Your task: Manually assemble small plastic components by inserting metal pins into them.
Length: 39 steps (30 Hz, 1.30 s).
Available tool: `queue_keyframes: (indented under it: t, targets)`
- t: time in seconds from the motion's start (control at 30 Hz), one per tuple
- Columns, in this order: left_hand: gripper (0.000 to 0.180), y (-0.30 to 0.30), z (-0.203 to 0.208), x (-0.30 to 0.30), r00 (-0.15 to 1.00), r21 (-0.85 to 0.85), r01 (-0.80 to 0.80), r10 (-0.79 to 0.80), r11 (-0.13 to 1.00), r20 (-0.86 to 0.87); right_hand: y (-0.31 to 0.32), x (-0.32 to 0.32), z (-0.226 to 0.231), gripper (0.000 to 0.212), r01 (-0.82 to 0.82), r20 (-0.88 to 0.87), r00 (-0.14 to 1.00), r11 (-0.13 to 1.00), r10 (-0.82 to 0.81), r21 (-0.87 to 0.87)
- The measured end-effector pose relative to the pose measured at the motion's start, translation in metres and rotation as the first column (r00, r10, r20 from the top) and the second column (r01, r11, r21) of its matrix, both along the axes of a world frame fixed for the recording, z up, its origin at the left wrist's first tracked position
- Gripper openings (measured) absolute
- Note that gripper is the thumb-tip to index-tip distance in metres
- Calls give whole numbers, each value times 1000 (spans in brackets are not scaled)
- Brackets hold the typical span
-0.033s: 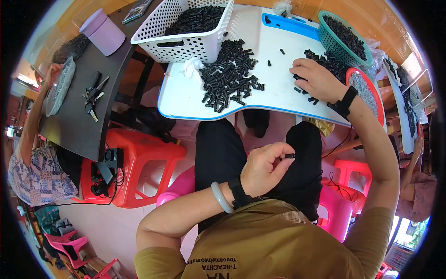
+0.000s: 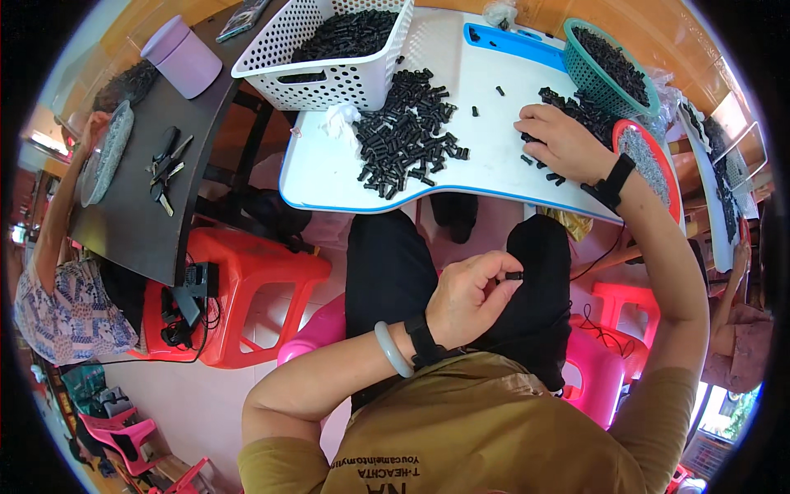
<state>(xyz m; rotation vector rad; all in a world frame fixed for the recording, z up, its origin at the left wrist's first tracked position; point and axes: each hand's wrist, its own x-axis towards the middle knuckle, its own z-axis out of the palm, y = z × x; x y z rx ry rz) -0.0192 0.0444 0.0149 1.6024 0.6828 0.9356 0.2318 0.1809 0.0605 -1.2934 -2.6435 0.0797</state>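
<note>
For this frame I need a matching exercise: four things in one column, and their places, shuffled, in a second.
Things:
1. left hand
2. right hand
3. white basket
4. teal basket

Places:
A. far right end of the white table
B. over the lap, pinching a small black part
C. far left end of the white table
D. on the table, among loose black parts

Pairs: 1-B, 2-D, 3-C, 4-A

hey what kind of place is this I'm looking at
Probably a small home workshop for sorting or assembling parts by hand: a white table heaped with small black parts, baskets full of them, and plastic stools for seats.
</note>
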Motion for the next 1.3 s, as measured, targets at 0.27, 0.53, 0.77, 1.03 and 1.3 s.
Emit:
queue_keyframes:
  t: [0.27,0.53,0.77,1.03,1.3]
  targets:
    - [16,-2,-1,2,1000,27,-1,1,1000,20,-1,-2,16,23,-23,49,998,994,28,-105]
    - [16,-6,-2,3,1000,49,-9,8,999,22,72,-15,10,18,212,92,973,977,-211,-1]
    - [17,-3,2,2,995,88,-32,23,996,98,102,-33,-1,13,345,99,935,938,-341,-25]
    - [16,0,1,1,997,93,-42,36,995,66,85,-37,-5,13,378,0,925,918,-381,-121]
    - [16,-3,2,3,999,96,-7,2,995,52,49,-47,13,18,238,-102,960,952,-261,-193]
